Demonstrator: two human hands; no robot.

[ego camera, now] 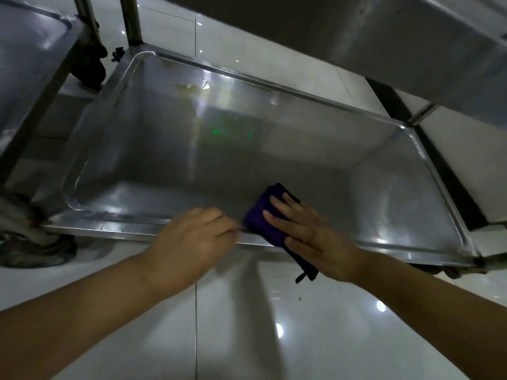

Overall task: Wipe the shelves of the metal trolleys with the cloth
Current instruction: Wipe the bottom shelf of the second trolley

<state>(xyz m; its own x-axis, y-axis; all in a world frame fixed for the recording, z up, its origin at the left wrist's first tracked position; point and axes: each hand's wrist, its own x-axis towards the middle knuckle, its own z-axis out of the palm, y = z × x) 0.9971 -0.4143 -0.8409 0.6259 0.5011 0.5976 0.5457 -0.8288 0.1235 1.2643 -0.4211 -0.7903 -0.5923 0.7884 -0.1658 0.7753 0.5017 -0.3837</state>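
Two bare hands reach over the near rim of the lowest shelf (192,160) of a metal trolley. That shelf is a shallow steel tray with a raised lip and rounded corners, sitting low over a glossy white tiled floor (247,325).

The right hand (307,231) lies flat, palm down, fingers spread and stretched out, pressing a dark purple cloth (258,215) onto the tray just inside the near rim, right of the middle. It is not closed around the cloth — it only pins it from above. The cloth is folded into a long strip; its far end sticks out past the fingertips onto the tray floor, and its near end hangs over the rim toward the floor, with a small tag at the corner.

The left hand (192,239) is just beside the cloth on its left, loosely curled with the fingertips at the cloth's left edge on the rim. It is blurred, so whether it pinches the fabric cannot be told.

Toward the far left of the tray there is a yellowish smear (189,89). Above, at the far right, the underside of a higher shelf (356,37) shows. At the left stands a second trolley (30,64), with a dark wheel (90,69) between the two.
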